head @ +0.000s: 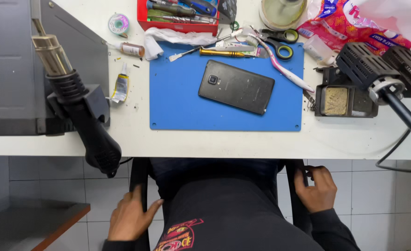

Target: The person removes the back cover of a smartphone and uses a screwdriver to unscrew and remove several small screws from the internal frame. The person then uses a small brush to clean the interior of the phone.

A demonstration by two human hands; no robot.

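Hands [130,214] on chair [140,186], phone [236,87] beyond.

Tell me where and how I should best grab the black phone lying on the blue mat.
Grip the black phone across its two long edges, coming from above. It lies flat, back up, skewed on the blue mat, with bare mat along both long sides, so fingers probably fit there. Its flat back offers no hold. Both the left hand and right hand are on the chair, below the table.
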